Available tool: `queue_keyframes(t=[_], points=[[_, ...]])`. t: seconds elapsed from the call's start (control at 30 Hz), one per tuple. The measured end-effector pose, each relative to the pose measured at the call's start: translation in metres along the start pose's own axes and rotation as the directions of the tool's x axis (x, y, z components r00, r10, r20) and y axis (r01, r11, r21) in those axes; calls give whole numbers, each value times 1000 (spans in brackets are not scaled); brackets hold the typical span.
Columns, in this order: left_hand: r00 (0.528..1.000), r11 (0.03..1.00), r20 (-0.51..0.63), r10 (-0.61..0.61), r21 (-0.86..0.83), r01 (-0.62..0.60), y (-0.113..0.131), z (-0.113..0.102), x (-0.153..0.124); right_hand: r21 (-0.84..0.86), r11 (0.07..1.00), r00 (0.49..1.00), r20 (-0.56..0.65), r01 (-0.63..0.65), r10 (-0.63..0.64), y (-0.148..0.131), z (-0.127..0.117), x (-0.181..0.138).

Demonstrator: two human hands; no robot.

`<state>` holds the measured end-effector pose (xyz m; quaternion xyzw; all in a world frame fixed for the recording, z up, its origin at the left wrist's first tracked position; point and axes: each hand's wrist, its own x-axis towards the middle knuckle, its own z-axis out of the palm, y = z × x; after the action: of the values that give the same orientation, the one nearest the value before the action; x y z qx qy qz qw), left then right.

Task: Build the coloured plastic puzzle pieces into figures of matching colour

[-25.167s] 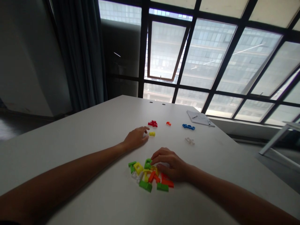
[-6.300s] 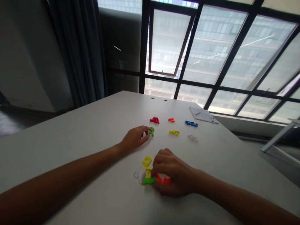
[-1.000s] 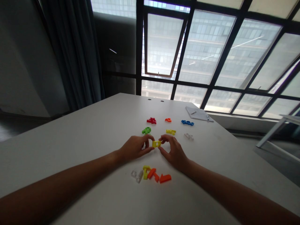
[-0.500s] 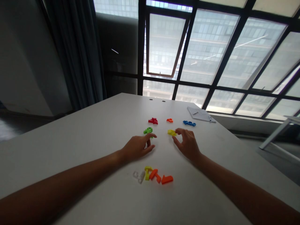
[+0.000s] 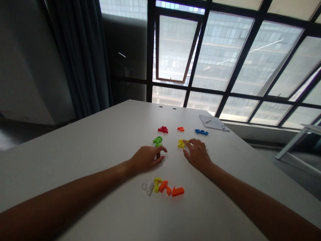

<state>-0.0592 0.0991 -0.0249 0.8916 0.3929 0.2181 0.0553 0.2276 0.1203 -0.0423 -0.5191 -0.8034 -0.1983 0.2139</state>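
My left hand [image 5: 147, 158] rests on the table just in front of a cluster of green plastic pieces [image 5: 157, 140]. Its thumb and index finger are apart, and nothing shows between them. My right hand [image 5: 198, 154] lies to the right, fingers apart, its index fingertip at a small group of yellow plastic pieces [image 5: 181, 144]. Part of the yellow group is hidden behind that finger. Nearer to me lie a loose yellow piece [image 5: 156, 186], an orange piece [image 5: 165, 187], another orange piece [image 5: 178, 191] with a pointed end, and clear pieces [image 5: 149, 189].
Farther back on the white table [image 5: 112, 134] sit red pieces [image 5: 163, 129], a small orange group [image 5: 180, 129] and a blue group [image 5: 201, 132]. Paper [image 5: 213, 122] with pens lies near the far right edge. Something pale, mostly hidden, shows behind my right hand.
My right hand's fingers have shifted slightly on the yellow pieces, which now lie flatter and a bit nearer to me. The left hand has stayed in place.
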Motion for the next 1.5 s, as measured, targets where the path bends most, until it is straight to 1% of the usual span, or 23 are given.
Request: queue_keyframes(t=[0.07,0.13,0.17,0.23,0.3,0.33,0.4,0.47,0.6,0.67,0.7,0.77,0.9,0.97,1.03,1.1,1.17,1.3,1.5], points=[[1000,1000,-2,1,-1,-1,0,0,0,58,997,998,-39,52,-50,-5,-4,-2],[1000,1000,-3,6,-3,-6,0,0,0,218,957,981,-72,193,-182,-14,-11,-5],[1000,1000,-4,8,-4,-8,0,0,0,327,906,963,-83,270,-257,-20,-14,-7],[1000,1000,-8,12,-6,-12,0,0,0,539,757,919,-89,369,-384,-34,-21,-11],[1000,1000,-12,15,-10,-15,0,0,0,687,620,884,-70,379,-463,-45,-27,-14],[1000,1000,-12,15,-15,-15,0,0,0,732,573,871,-56,368,-488,-50,-29,-16],[1000,1000,-5,16,-25,-16,0,0,0,781,524,854,-23,340,-520,-56,-34,-18],[1000,999,0,21,-26,-21,0,0,0,800,507,839,10,320,-544,-60,-41,-19],[999,999,-7,37,-22,-37,-1,1,0,802,510,786,85,311,-613,-68,-56,-20],[999,999,-6,39,-30,-40,0,1,0,790,532,785,107,306,-611,-72,-60,-20],[999,999,-5,38,-34,-38,0,1,0,782,546,798,108,300,-593,-74,-60,-19],[999,999,1,36,-37,-36,0,0,0,765,577,842,87,285,-532,-74,-55,-19],[999,999,3,34,-23,-34,0,0,1,708,654,918,21,266,-396,-65,-35,-15],[999,999,4,36,-19,-36,1,0,0,684,694,951,2,224,-310,-59,-28,-12],[999,999,13,42,-29,-41,1,-1,0,685,709,976,-15,166,-215,-56,-23,-11],[999,998,26,42,-50,-41,2,-2,-1,702,702,988,-21,122,-150,-55,-21,-10],[998,997,47,39,-69,-36,2,-3,0,704,701,991,-21,109,-134,-56,-20,-11],[997,999,66,32,-43,-29,3,-2,1,652,744,986,-23,142,-168,-59,-18,-14],[998,999,28,49,-12,-49,2,0,1,591,794,982,12,143,-186,-61,-19,-14]])
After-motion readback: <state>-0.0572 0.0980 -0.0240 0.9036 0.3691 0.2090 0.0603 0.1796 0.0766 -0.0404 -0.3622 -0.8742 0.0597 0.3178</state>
